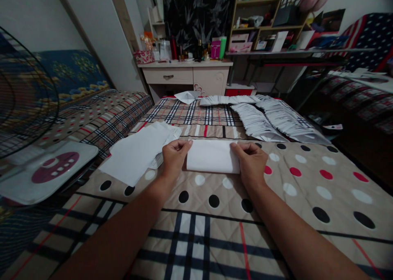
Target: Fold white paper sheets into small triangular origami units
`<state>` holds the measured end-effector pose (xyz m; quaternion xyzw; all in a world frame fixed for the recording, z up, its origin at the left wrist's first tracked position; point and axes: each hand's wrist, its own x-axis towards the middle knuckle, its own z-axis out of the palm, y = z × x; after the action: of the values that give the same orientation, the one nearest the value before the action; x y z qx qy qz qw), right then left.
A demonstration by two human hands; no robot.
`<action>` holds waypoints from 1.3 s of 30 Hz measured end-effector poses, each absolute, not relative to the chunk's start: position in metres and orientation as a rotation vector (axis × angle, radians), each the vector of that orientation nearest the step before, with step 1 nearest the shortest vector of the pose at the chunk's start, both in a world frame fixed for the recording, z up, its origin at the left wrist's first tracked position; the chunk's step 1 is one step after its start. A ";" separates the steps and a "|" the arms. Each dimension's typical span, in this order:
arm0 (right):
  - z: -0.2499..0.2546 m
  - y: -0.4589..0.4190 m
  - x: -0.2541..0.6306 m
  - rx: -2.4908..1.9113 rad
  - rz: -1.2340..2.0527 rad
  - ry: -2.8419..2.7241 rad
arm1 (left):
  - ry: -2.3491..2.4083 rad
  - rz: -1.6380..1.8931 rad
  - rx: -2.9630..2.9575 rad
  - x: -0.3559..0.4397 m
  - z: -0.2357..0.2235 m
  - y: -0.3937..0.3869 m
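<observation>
A folded sheet of white paper (213, 157) stretches between my two hands, just over the patterned bedspread. My left hand (175, 155) pinches its upper left corner between thumb and fingers. On the opposite side, my right hand (251, 159) grips the upper right corner, thumb on top and fingers curled. Loose white sheets (138, 149) lie in an uneven pile to the left of my left hand. Beyond my right hand, rows of folded papers (282, 120) lie packed closely together.
A single folded paper (186, 96) lies at the bed's far edge. To the left stands a fan (24, 91) with a white base (18, 186). A dresser (167, 76) with bottles and boxes on top is behind the bed, beside a shelf unit (258, 28).
</observation>
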<state>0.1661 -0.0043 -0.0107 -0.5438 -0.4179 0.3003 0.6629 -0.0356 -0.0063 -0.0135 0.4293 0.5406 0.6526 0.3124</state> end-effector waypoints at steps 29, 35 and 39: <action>-0.017 0.009 0.180 -1.737 0.186 -1.722 | 1.779 0.800 2.425 -0.045 -0.009 0.000; -0.016 0.009 0.180 -1.745 0.175 -1.754 | 1.697 0.608 2.417 -0.051 -0.003 -0.004; -0.016 0.009 0.181 -1.720 0.177 -1.757 | 1.558 0.453 2.392 -0.063 0.001 -0.005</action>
<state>0.1807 0.0093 -0.0162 -0.6580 -0.6725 0.0677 0.3318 -0.0627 -0.0047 0.0010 0.8210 0.5349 0.1554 0.1254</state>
